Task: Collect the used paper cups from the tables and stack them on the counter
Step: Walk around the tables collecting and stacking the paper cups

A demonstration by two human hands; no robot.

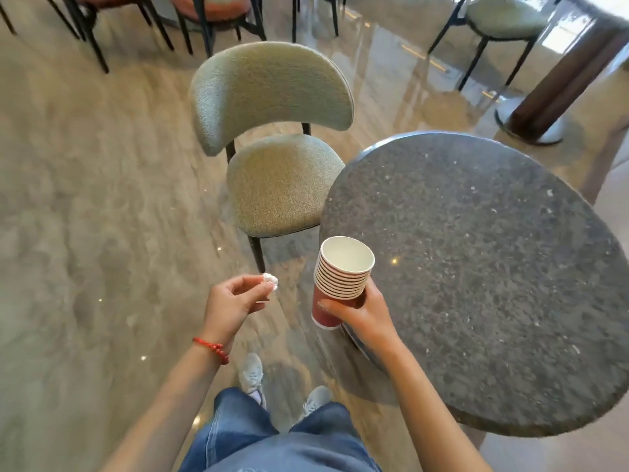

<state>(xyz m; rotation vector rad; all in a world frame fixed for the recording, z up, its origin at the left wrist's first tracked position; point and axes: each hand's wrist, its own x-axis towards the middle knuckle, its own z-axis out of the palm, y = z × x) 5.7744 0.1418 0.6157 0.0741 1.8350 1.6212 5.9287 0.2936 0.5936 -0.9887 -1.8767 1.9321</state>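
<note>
Fingers (pixel 326 306) of the right hand (pixel 366 310) are curled around a stack of red paper cups (pixel 338 281), low down near its bottom. You can count many rims, one inside the other, and the top cup looks dry and white inside. That stack hangs in the air just at the near edge of the round dark table (pixel 476 277), not resting on it. Over on the other side, the left hand (pixel 231 301) pinches a small white ball of paper (pixel 270 282) between thumb and fingertips. No loose cup shows on this table, so it seems to be done. A green chair (pixel 272 148) stands just beside the table. To do the job well, keep the stack straight up so no drops spill, hold it firmly but do not squash it, and walk around the chair legs. No counter for the stack shows in this head view.
</note>
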